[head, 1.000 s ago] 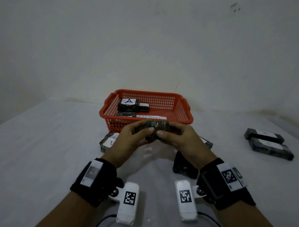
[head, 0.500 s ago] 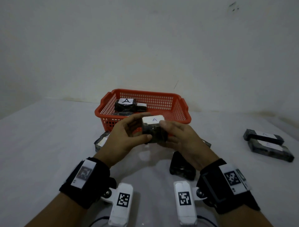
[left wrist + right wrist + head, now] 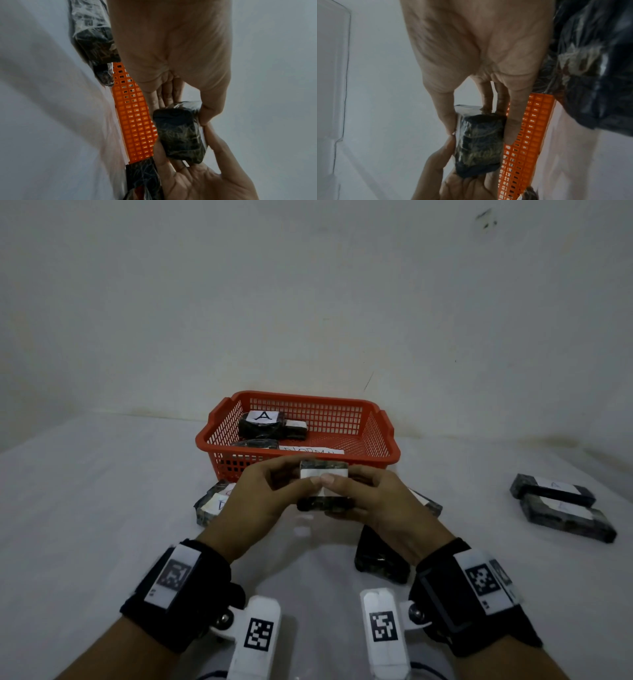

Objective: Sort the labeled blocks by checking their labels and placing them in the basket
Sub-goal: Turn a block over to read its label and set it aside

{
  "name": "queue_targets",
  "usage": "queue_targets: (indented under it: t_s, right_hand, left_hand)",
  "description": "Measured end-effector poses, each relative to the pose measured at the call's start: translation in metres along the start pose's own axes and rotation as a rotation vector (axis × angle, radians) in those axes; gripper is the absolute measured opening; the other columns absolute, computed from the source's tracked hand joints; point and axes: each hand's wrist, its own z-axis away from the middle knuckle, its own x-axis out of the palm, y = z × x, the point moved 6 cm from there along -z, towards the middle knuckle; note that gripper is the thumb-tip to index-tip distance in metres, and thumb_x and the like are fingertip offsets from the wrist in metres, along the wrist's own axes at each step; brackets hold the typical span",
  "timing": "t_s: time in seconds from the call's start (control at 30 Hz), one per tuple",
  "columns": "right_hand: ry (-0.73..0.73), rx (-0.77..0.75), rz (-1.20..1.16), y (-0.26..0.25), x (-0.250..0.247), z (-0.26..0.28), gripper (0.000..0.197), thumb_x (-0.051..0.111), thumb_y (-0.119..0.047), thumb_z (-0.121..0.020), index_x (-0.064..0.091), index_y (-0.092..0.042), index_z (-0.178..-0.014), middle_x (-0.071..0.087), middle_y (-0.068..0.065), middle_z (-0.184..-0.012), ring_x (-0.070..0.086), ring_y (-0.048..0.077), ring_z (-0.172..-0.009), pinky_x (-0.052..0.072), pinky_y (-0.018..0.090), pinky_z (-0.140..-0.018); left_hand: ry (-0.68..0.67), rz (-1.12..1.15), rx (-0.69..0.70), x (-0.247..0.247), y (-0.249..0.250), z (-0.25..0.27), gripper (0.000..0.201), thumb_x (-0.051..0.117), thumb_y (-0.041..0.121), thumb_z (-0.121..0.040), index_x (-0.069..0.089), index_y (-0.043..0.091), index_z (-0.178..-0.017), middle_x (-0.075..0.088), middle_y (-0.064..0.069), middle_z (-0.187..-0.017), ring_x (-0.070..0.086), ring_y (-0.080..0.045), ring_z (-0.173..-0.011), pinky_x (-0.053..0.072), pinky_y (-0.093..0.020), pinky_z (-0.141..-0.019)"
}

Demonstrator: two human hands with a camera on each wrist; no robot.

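Observation:
A dark wrapped block (image 3: 324, 479) with a white label is held in both hands just in front of the red basket (image 3: 376, 450). My left hand (image 3: 270, 494) pinches its left end with thumb on the label side. My right hand (image 3: 363, 494) grips the right end; both thumbs meet on the label and cover the letter. The block's dark face (image 3: 180, 135) shows in the left wrist view, and the same block (image 3: 479, 143) appears between fingers in the right wrist view. The basket holds a block labelled A (image 3: 262, 424), another block and a paper strip.
Labelled blocks lie on the white table: some left of my hands (image 3: 214, 503), one under my right wrist (image 3: 380, 559), one behind my right hand (image 3: 426, 503), and two at the far right (image 3: 561, 508). A pale wall stands behind the basket.
The block was turned in my hands: first its dark side showed, then the label with A faced up, and now the label faces me with both thumbs over it.

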Motion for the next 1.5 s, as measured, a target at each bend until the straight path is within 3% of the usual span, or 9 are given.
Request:
queue_targets:
  t_s: [0.17, 0.27, 0.47, 0.63, 0.73, 0.93, 1.03, 1.13, 1.5]
  right_hand:
    - [0.04, -0.016, 0.003, -0.001, -0.005, 0.0, 0.032, 0.076, -0.028, -0.091, 0.075, -0.012, -0.118, 0.08, 0.005, -0.109, 0.079, 0.023, -0.1, 0.065, 0.038, -0.081]
    - [0.009, -0.02, -0.026, 0.0, -0.002, -0.001, 0.034, 0.078, -0.02, -0.089, 0.073, -0.01, -0.121, 0.08, 0.006, -0.114, 0.078, 0.023, -0.105, 0.065, 0.038, -0.086]
    - [-0.002, -0.086, 0.006, -0.004, -0.001, 0.001, 0.041, 0.082, -0.012, -0.085, 0.071, -0.012, -0.124, 0.079, 0.006, -0.117, 0.076, 0.021, -0.108, 0.064, 0.037, -0.088]
    - [-0.04, -0.007, -0.082, -0.001, 0.005, -0.001, 0.043, 0.073, -0.043, -0.08, 0.073, -0.021, -0.117, 0.078, 0.008, -0.116, 0.076, 0.027, -0.108, 0.062, 0.044, -0.094]
    - [-0.001, 0.011, -0.144, -0.001, 0.003, 0.0, 0.026, 0.069, -0.041, -0.089, 0.076, -0.023, -0.107, 0.079, 0.011, -0.112, 0.077, 0.03, -0.105, 0.063, 0.045, -0.093]
    - [0.051, -0.035, -0.094, 0.003, -0.003, -0.004, 0.03, 0.071, -0.017, -0.094, 0.074, -0.004, -0.121, 0.078, 0.012, -0.116, 0.075, 0.029, -0.11, 0.062, 0.036, -0.094]
    - [0.028, -0.018, -0.062, 0.006, -0.002, -0.006, 0.029, 0.073, -0.017, -0.092, 0.075, -0.006, -0.118, 0.078, 0.011, -0.117, 0.074, 0.028, -0.111, 0.061, 0.041, -0.097]
    - [0.017, -0.022, -0.028, 0.005, -0.002, -0.005, 0.031, 0.075, -0.029, -0.087, 0.079, -0.009, -0.111, 0.08, 0.006, -0.11, 0.076, 0.023, -0.106, 0.062, 0.038, -0.093]
    - [-0.007, -0.108, 0.046, 0.003, -0.01, -0.004, 0.04, 0.087, -0.016, -0.081, 0.076, -0.015, -0.119, 0.078, 0.005, -0.118, 0.073, 0.022, -0.117, 0.053, 0.05, -0.109]
  left_hand:
    - [-0.069, 0.03, -0.027, 0.003, -0.002, 0.002, 0.039, 0.063, 0.024, -0.09, 0.066, 0.018, -0.128, 0.075, 0.001, -0.121, 0.071, -0.017, -0.113, 0.061, -0.032, -0.091]
    - [-0.004, 0.014, -0.018, -0.002, -0.003, -0.001, 0.028, 0.06, 0.013, -0.096, 0.067, 0.022, -0.122, 0.077, 0.008, -0.115, 0.072, -0.012, -0.108, 0.06, -0.023, -0.083]
    - [0.019, 0.013, 0.001, -0.005, 0.002, 0.001, 0.044, 0.066, 0.013, -0.09, 0.061, 0.017, -0.133, 0.075, 0.002, -0.121, 0.071, -0.009, -0.113, 0.059, -0.021, -0.084]
    - [0.028, -0.006, 0.1, -0.007, 0.006, 0.001, 0.056, 0.073, -0.002, -0.084, 0.06, 0.025, -0.13, 0.07, 0.009, -0.125, 0.066, -0.006, -0.12, 0.059, -0.023, -0.087]
    - [0.01, -0.077, 0.141, -0.006, 0.008, 0.001, 0.061, 0.074, -0.009, -0.082, 0.058, 0.024, -0.13, 0.068, 0.016, -0.126, 0.064, -0.005, -0.123, 0.058, -0.022, -0.088]
    - [-0.001, 0.028, -0.066, -0.006, -0.006, -0.003, 0.042, 0.069, 0.033, -0.093, 0.061, 0.026, -0.134, 0.07, 0.004, -0.126, 0.069, -0.015, -0.116, 0.061, -0.03, -0.088]
    - [0.034, -0.111, -0.049, -0.008, -0.005, -0.004, 0.02, 0.067, 0.024, -0.093, 0.07, 0.03, -0.112, 0.077, 0.008, -0.109, 0.073, -0.007, -0.103, 0.06, -0.018, -0.076]
    - [0.037, -0.114, -0.024, -0.009, -0.005, -0.002, 0.025, 0.071, 0.017, -0.09, 0.07, 0.031, -0.111, 0.077, 0.017, -0.103, 0.072, 0.003, -0.1, 0.056, -0.01, -0.072]
    - [-0.026, -0.089, -0.065, -0.005, -0.003, 0.001, 0.04, 0.069, 0.028, -0.087, 0.065, 0.026, -0.127, 0.075, 0.012, -0.117, 0.07, -0.002, -0.111, 0.059, -0.021, -0.09]
